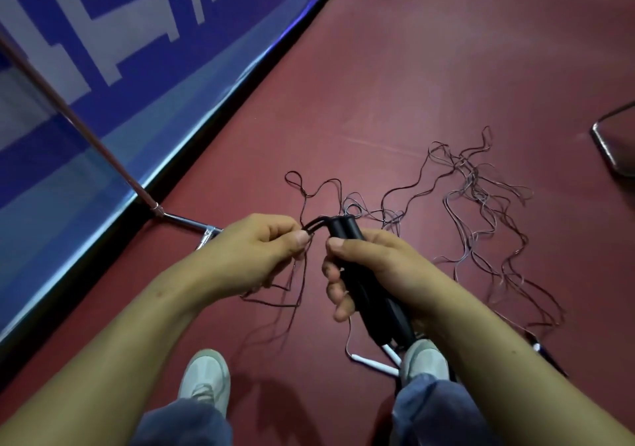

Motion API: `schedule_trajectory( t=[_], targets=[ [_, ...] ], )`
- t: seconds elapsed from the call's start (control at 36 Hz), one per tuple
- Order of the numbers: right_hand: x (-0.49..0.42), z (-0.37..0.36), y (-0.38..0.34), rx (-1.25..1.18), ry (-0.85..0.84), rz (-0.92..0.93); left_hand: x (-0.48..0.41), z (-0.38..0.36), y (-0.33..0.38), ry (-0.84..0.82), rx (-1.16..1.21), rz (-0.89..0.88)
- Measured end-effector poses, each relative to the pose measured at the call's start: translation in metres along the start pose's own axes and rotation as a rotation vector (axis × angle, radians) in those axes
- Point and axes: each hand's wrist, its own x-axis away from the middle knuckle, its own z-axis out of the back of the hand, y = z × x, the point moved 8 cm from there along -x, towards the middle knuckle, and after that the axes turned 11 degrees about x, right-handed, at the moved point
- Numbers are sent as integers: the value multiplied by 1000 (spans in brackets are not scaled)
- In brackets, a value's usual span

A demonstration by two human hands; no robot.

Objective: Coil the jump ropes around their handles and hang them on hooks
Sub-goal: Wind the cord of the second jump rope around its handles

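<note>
Right hand (381,267) around handles (362,286), left hand (254,249) pinch-tight on rope (314,224)

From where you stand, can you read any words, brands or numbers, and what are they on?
Blue banner: large white characters, cut off by the picture's edge and seen aslant; not readable.
Black jump rope handles: no print shows.
Nothing else bears text.
</note>
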Motion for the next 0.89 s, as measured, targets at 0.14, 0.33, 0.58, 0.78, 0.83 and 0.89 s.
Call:
schedule_trajectory(
  t=[0.14, 0.33, 0.58, 0.78, 0.83, 0.89],
  targets=[
    [-3, 13, -5, -30, 98, 39, -2, -5, 9, 7, -61, -15],
    [-4, 58, -10, -105, 463, 108, 2, -39, 8, -96, -41, 96],
    [1, 63, -14, -307, 568, 134, 2, -61, 15, 33, -134, -7],
    [1, 61, -12, -427, 649, 175, 12, -99, 21, -1, 275, 23],
    [0, 58, -10, -424, 671, 197, 15, -100, 14, 144, 219, 30],
    [0, 56, -6, -437, 681, 203, 17, -102, 11, 228, 212, 42]
  ],
)
